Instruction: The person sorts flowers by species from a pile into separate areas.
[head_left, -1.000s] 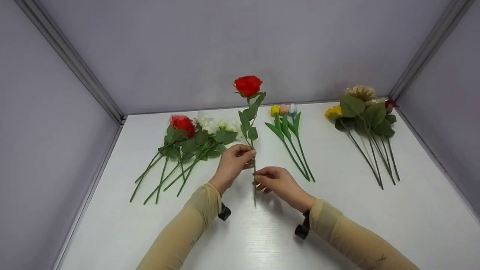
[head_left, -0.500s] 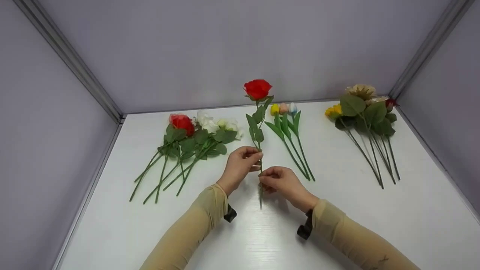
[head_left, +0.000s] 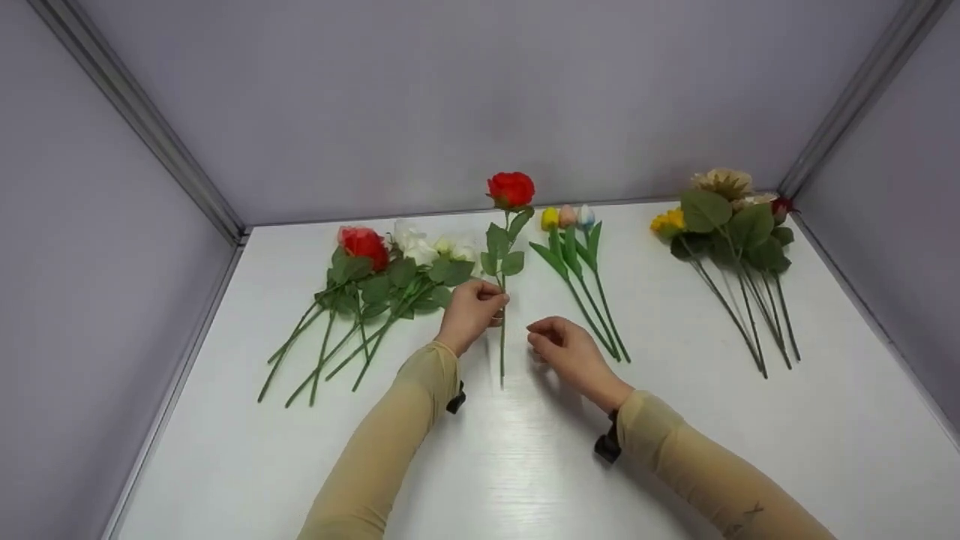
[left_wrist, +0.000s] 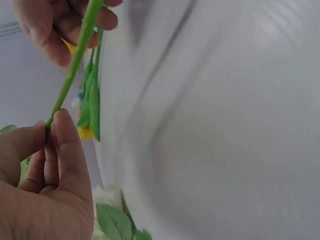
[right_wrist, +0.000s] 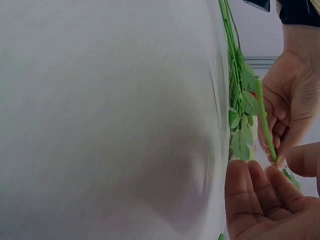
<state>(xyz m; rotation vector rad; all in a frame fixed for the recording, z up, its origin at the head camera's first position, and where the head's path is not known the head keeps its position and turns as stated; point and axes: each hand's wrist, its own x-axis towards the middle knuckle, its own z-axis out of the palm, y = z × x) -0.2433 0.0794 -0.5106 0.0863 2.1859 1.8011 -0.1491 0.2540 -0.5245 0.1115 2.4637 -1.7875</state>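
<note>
In the head view a red rose [head_left: 511, 190] with green leaves stands nearly upright above the middle of the table. My left hand [head_left: 469, 313] pinches its stem between thumb and fingers, just below the leaves. The left wrist view shows the green stem [left_wrist: 70, 80] running up from that pinch past the other hand. My right hand [head_left: 576, 358] is just right of the stem and apart from it. Its fingers [right_wrist: 239, 187] are loosely bent, with the thumb held away from them and nothing between.
On the left of the white table [head_left: 480, 480] lie a red flower [head_left: 365, 249] and white flowers [head_left: 415, 244], their stems crossing. Three tulips [head_left: 568, 219] lie right of the rose. A beige flower bunch [head_left: 721, 184], including a yellow flower [head_left: 667, 223], lies far right. Walls enclose the back and sides.
My right hand has let go of the lower stem. The rose, in my left hand, moves right, then back left and lower, and its head has turned slightly.
</note>
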